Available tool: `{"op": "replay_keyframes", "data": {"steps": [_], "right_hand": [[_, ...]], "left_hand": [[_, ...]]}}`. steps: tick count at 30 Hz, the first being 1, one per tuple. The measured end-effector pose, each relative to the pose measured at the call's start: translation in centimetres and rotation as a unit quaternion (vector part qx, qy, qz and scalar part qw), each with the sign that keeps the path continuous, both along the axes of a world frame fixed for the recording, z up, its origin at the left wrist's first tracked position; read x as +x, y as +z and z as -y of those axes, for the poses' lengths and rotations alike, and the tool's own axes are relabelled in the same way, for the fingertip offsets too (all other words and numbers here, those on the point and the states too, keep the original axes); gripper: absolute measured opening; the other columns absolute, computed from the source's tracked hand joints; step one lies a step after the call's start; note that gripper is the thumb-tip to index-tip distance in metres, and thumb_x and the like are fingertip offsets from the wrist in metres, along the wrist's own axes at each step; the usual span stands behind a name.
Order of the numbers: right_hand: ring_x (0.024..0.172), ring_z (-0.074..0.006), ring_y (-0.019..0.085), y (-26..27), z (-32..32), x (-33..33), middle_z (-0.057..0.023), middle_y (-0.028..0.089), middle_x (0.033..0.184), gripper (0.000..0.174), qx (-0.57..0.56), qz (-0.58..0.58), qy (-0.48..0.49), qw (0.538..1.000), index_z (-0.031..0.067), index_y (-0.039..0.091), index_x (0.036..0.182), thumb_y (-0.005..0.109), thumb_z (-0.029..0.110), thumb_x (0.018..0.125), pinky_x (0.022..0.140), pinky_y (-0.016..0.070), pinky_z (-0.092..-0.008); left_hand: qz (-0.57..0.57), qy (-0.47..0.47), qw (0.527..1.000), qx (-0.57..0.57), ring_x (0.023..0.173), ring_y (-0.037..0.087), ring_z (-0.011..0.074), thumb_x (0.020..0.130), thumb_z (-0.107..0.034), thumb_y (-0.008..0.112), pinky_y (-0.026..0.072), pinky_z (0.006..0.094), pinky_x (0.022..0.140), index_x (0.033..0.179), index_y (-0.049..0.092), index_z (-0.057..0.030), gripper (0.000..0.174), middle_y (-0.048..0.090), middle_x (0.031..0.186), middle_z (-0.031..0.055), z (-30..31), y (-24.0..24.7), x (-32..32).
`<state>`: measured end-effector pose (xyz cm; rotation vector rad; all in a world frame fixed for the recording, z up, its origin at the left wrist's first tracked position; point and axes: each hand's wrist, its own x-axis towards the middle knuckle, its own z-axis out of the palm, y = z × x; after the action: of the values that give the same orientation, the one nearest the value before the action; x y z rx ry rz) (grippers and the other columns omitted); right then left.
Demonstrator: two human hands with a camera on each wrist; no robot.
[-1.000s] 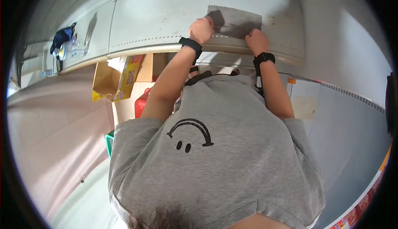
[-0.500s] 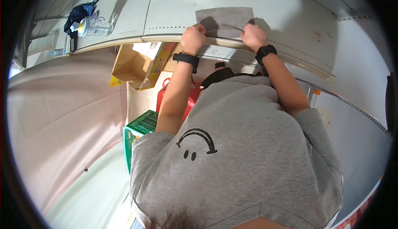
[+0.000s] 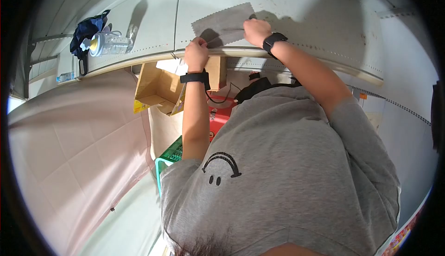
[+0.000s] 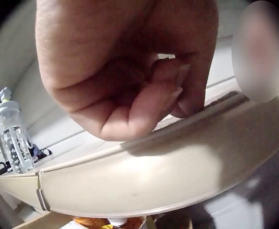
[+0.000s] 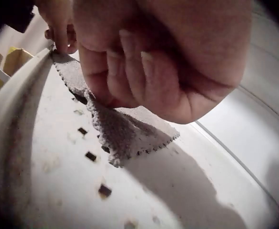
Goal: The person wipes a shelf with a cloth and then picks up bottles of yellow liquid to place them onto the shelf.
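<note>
A grey cloth [image 3: 227,22] with zigzag-cut edges lies tilted on the white metal shelf [image 3: 296,29], close to its front lip. My left hand [image 3: 196,54] pinches the cloth's near left corner right at the lip. At the right side my right hand [image 3: 257,32] grips the cloth, a little farther back from the lip. In the right wrist view the fingers [image 5: 144,81] are curled, and the cloth [image 5: 115,129] bunches up below them. The left wrist view shows curled fingers [image 4: 139,109] over the lip; they hide most of the cloth there.
A clear bottle [image 3: 111,44] lies beside a dark blue bag [image 3: 88,29] at the shelf's left. Below the shelf are an open cardboard box [image 3: 160,87], a red object [image 3: 220,117] and a green basket [image 3: 171,151]. A shelf seam [image 3: 176,19] runs just left of the cloth.
Both hands have moved left along the shelf with the cloth, closer to the seam. The cloth has turned, its right side now farther from the lip. The head view has shifted too.
</note>
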<state>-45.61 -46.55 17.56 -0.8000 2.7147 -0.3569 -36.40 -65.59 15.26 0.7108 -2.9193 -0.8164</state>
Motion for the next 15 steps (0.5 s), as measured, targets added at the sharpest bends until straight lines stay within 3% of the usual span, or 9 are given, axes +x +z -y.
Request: {"op": "replay_keyframes", "data": {"steps": [11, 15], "right_hand": [[0.079, -0.0317, 0.059, -0.5, 4.3, -0.8, -0.0172, 0.06, 0.082, 0.016, -0.005, 0.035, 0.014, 0.999, 0.0028, 0.062, 0.078, 0.051, 0.006, 0.067, 0.066, 0.0479, -0.0394], [0.08, -0.0316, 0.059, -0.7, 3.7, -1.7, -0.0171, 0.06, 0.082, 0.016, -0.009, 0.018, 0.007, 1.0, 0.0025, 0.062, 0.078, 0.052, 0.006, 0.067, 0.067, 0.0479, -0.0396]], "left_hand": [[0.02, 0.063, 0.997, -0.026, 0.076, 0.059, 0.0311, 0.069, -0.023, 0.058, 0.0461, 0.0371, 0.066, 0.079, 0.063, -0.0128, 0.015, 0.061, 0.075, 0.0144, 2.9, 0.3, 0.3], [0.011, 0.055, 0.998, -0.034, 0.073, 0.058, 0.0306, 0.068, -0.017, 0.057, 0.0462, 0.0374, 0.065, 0.075, 0.063, -0.0116, 0.011, 0.061, 0.075, 0.0126, 2.0, 0.4, -0.3]]}}
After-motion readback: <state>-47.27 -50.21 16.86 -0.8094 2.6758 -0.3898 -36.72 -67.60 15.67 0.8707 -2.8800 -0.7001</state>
